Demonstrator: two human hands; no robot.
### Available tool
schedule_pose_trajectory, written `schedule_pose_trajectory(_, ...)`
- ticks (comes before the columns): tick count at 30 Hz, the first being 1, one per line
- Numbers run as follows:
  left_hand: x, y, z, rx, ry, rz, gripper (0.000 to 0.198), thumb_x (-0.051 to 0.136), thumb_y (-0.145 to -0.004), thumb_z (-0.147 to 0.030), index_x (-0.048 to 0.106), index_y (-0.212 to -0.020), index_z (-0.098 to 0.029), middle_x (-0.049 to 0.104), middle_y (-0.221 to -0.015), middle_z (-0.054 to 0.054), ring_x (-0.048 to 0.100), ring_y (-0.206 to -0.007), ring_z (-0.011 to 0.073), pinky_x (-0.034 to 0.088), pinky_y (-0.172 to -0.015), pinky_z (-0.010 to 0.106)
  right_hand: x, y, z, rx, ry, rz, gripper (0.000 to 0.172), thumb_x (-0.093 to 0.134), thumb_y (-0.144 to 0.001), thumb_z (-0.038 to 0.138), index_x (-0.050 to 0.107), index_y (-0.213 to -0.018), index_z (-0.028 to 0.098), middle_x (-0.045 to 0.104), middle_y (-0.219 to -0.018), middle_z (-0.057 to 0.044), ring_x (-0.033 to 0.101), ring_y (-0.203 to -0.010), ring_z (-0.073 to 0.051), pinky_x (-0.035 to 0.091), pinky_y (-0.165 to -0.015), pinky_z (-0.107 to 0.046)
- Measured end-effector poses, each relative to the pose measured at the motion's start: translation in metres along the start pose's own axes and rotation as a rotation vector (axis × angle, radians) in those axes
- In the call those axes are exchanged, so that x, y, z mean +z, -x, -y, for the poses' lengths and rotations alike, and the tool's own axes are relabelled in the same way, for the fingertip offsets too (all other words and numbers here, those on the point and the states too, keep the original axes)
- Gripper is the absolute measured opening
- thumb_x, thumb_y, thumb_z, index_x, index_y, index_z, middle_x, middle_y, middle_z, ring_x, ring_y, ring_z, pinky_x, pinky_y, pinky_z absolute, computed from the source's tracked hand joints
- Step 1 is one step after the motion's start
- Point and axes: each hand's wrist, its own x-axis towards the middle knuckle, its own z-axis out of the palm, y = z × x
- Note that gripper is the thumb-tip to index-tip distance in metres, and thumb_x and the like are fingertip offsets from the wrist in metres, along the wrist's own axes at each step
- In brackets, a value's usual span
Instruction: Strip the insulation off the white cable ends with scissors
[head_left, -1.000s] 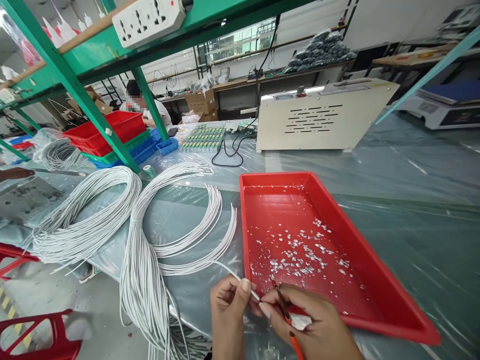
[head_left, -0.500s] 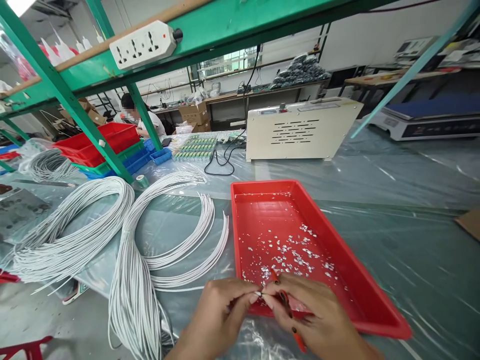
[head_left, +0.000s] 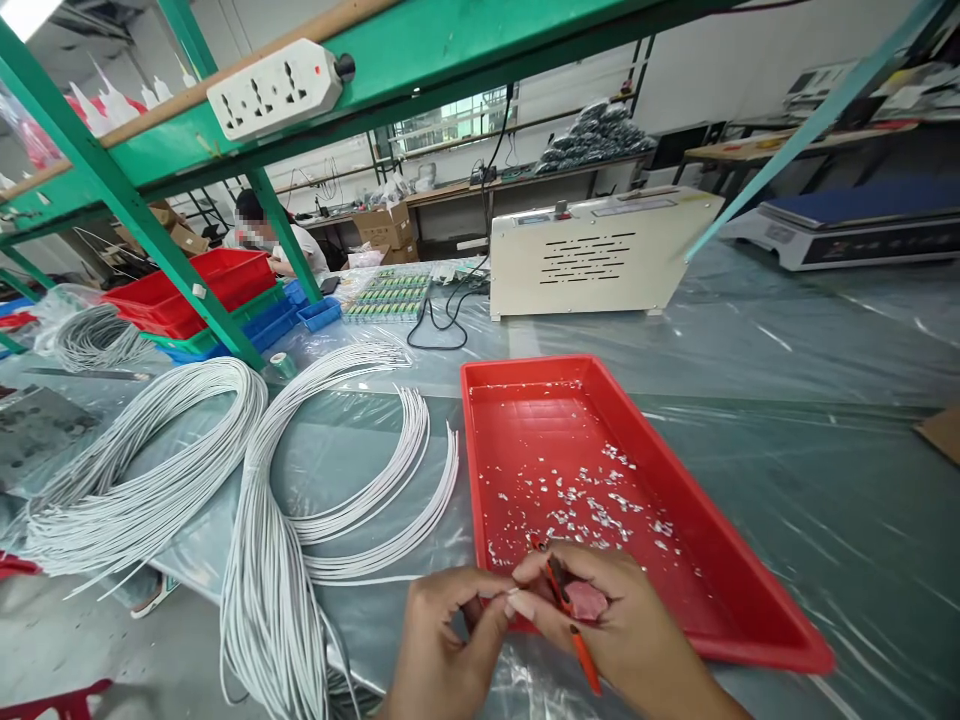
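Observation:
My left hand [head_left: 454, 635] is closed, thumb and finger pinching the end of a white cable [head_left: 379, 578] over the near edge of a red tray [head_left: 675, 500]. My right hand [head_left: 611, 620] meets it there, thumb and fingertip pressed together at the same cable end. An orange-and-black hand tool [head_left: 585, 660] lies across the right palm, held by the fingers; its working end is hidden. Small silvery-white scraps [head_left: 592, 505] are scattered over the tray's floor. To the left lies a large bundle of white cables [head_left: 266, 560].
A second coil of white cable [head_left: 135, 490] lies farther left. Behind the tray stands a beige machine [head_left: 600, 265], with a scale [head_left: 862, 235] to its right. Green shelf framing [head_left: 142, 215] carries a power strip [head_left: 277, 90]. Stacked bins [head_left: 195, 290] and a seated person [head_left: 292, 245] are beyond.
My right hand has turned slightly, showing more of its palm, and the tool has tilted in it. Both hands stay together at the cable end.

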Motion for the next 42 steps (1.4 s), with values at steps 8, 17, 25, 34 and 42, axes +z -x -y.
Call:
schedule_pose_trajectory(8, 0.0, -0.001, -0.002, -0.139, 0.295, 0.023, 0.017, 0.064, -0.075, -0.026, 0.074, -0.071, -0.013, 0.069, -0.057, 0.007, 0.047, -0.038, 0.007, 0.041, -0.037, 0.015, 0.003, -0.008, 0.003, 0.202, -0.439, 0.161, 0.022, 0.07, -0.071, 0.034, 0.059, -0.064, 0.016, 0.051, -0.053, 0.004, 0.043, -0.05, -0.009, 0.033, -0.048, -0.019)
schedule_pose_trajectory(17, 0.003, 0.003, 0.005, -0.058, 0.541, 0.034, 0.01, 0.065, -0.077, -0.019, 0.073, -0.073, -0.015, 0.072, -0.062, 0.006, 0.063, -0.048, 0.0115, 0.052, -0.047, 0.017, 0.014, -0.012, -0.011, 0.331, -0.641, 0.212, 0.031, 0.074, -0.07, 0.04, 0.056, -0.066, 0.015, 0.049, -0.049, 0.005, 0.045, -0.047, -0.009, 0.035, -0.048, -0.02)
schedule_pose_trajectory(25, 0.005, 0.005, 0.013, -0.081, 0.668, -0.002, 0.029, 0.07, -0.073, -0.011, 0.063, -0.099, -0.022, 0.073, -0.061, -0.001, 0.067, -0.051, 0.0118, 0.055, -0.053, 0.018, 0.009, -0.016, -0.015, 0.46, -0.601, 0.268, 0.037, 0.074, -0.067, 0.047, 0.055, -0.064, 0.015, 0.049, -0.045, 0.005, 0.044, -0.041, -0.007, 0.037, -0.044, -0.02)
schedule_pose_trajectory(34, 0.008, 0.004, 0.025, -0.061, 0.79, 0.133, 0.034, 0.067, -0.077, -0.017, 0.065, -0.11, -0.027, 0.074, -0.062, 0.001, 0.067, -0.05, 0.0117, 0.056, -0.052, 0.018, 0.026, -0.015, -0.014, 0.239, -0.428, -0.01, 0.042, 0.08, -0.057, 0.043, 0.047, -0.059, 0.018, 0.04, -0.053, 0.007, 0.036, -0.05, -0.009, 0.03, -0.047, -0.021)
schedule_pose_trajectory(42, 0.01, 0.005, 0.029, -0.179, 0.794, 0.021, 0.024, 0.072, -0.072, -0.022, 0.068, -0.095, -0.016, 0.072, -0.059, 0.002, 0.067, -0.047, 0.0142, 0.055, -0.049, 0.02, 0.021, -0.006, -0.021, -0.107, 0.243, -0.155, 0.032, 0.059, -0.081, 0.042, 0.041, -0.063, 0.022, 0.041, -0.058, 0.005, 0.039, -0.053, -0.014, 0.031, -0.051, -0.025)
